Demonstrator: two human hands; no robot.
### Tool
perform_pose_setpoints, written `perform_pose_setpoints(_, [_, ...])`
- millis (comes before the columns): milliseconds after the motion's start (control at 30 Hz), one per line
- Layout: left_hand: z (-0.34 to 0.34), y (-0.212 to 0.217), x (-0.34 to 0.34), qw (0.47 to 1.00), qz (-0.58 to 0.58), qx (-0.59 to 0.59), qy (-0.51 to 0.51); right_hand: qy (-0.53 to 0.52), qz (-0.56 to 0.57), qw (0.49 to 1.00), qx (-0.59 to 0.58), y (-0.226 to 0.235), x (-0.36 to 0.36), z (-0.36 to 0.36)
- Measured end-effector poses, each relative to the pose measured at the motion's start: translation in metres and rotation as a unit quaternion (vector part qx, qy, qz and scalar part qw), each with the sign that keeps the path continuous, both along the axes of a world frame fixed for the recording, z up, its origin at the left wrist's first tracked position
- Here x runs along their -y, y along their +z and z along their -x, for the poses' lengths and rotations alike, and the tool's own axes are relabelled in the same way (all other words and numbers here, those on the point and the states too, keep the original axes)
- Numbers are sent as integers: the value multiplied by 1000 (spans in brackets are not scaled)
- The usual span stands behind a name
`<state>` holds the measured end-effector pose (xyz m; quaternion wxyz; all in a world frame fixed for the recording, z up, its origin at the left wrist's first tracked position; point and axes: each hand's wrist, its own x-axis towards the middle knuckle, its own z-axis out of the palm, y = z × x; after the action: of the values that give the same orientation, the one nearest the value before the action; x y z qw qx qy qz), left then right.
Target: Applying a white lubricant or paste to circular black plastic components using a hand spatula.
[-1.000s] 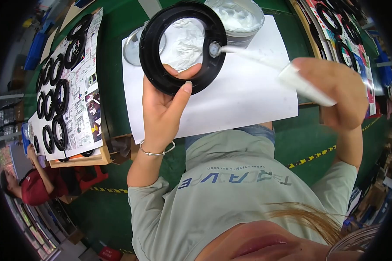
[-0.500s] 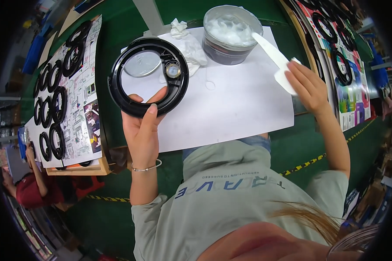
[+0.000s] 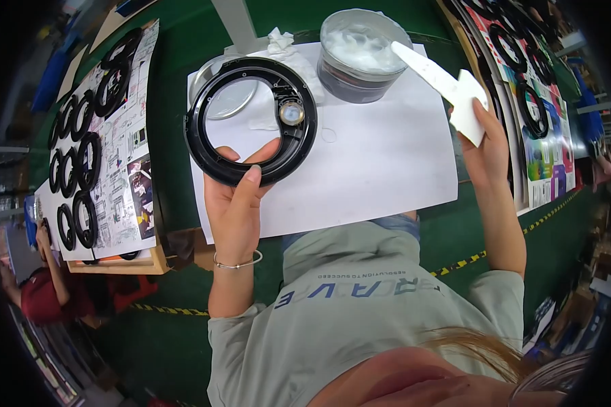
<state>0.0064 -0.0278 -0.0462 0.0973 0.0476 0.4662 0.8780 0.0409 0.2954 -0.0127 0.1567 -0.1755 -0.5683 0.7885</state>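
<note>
The left hand (image 3: pixel 236 203) grips a black plastic ring (image 3: pixel 251 121) by its near rim, thumb on top, holding it above a white paper sheet (image 3: pixel 373 163); a small round metal insert (image 3: pixel 291 112) sits in the ring's right side. The right hand (image 3: pixel 485 146), well apart, clasps a white spatula (image 3: pixel 441 81) whose tip reaches over a round tub of white paste (image 3: pixel 361 51) beyond it. Left of the left hand, more black rings (image 3: pixel 81 149) lie on printed sheets.
</note>
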Motion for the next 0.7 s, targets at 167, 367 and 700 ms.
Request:
perform_pose_setpoints(167, [-3, -4, 9, 999, 11, 22, 23, -39, 44, 997, 43, -20, 20, 29])
perform_pose_setpoints(367, [1, -8, 14, 999, 5, 20, 35, -50, 20, 997, 61, -60, 13, 7])
perform_pose_setpoints(700, [4, -5, -4, 1000, -16, 14, -11, -103, -88, 989, -65, -23, 3, -21])
